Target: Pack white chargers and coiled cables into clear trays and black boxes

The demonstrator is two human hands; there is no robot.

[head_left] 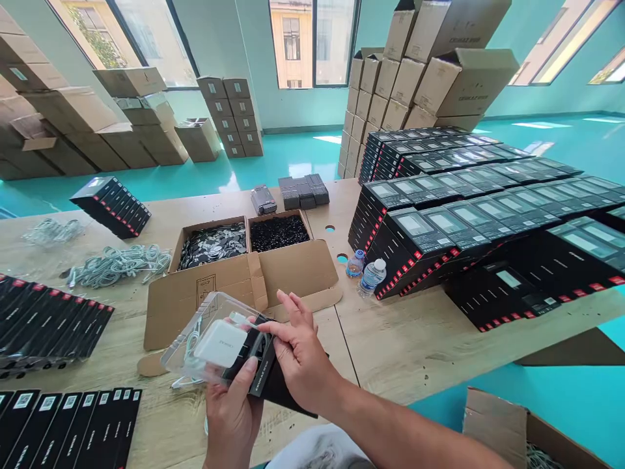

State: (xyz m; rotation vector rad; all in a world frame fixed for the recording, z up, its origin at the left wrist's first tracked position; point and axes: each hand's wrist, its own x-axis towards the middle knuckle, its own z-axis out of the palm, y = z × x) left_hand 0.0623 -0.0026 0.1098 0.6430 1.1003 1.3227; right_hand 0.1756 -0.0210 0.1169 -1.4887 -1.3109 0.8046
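Note:
My left hand (237,407) is closed around a clear plastic tray (183,342), its thumb over the near edge. A white charger (222,343) and part of a white cable (192,339) lie in the tray. Against the tray's right end is a black retail box (280,384), partly covered by my hands. My right hand (305,355) is at this box's end, index finger and thumb on it and the other fingers raised. Behind, a brown cardboard flap (297,270) spreads in front of a carton of dark flat pieces (212,246) and one of small black parts (278,231).
Stacked black boxes (469,221) fill the table's right side, beside two water bottles (372,277). Bundled white cables (122,264) and rows of black boxes (53,319) lie left. An open carton (493,417) stands at lower right. Brown cartons (390,85) are piled behind.

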